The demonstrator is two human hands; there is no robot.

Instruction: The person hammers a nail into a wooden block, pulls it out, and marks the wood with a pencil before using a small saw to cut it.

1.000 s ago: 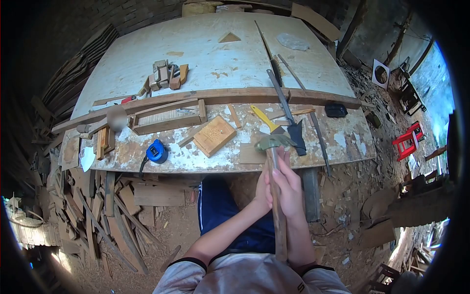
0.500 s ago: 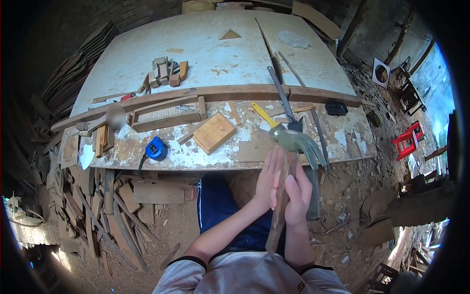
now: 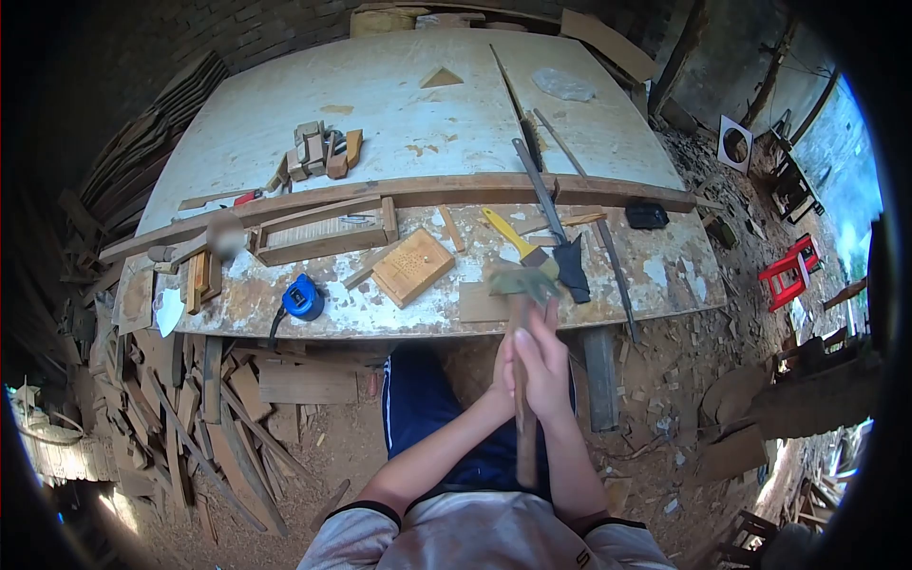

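A hammer with a wooden handle (image 3: 524, 432) stands between my palms, its metal head (image 3: 522, 283) up near the bench's front edge and blurred by motion. My left hand (image 3: 503, 372) presses on the handle from the left and is partly hidden behind it. On the right side of the handle lies my right hand (image 3: 543, 366), with its thumb across the wood. Just beyond the hammer head are a yellow-handled brush (image 3: 508, 233) and a black cloth-like piece (image 3: 571, 269). A wooden block (image 3: 413, 267) rests to the left of them.
The worn bench (image 3: 361, 318) holds a blue tape measure (image 3: 302, 298), a wooden frame (image 3: 323, 237), a black case (image 3: 647, 214) and a long beam (image 3: 437, 189). Wood scraps (image 3: 228, 446) lie on the floor at left. A red stool (image 3: 788, 274) stands at right.
The hammer head has swung left and looks turned, and it is now more blurred. Both hands have shifted slightly left and down with the handle still between them.
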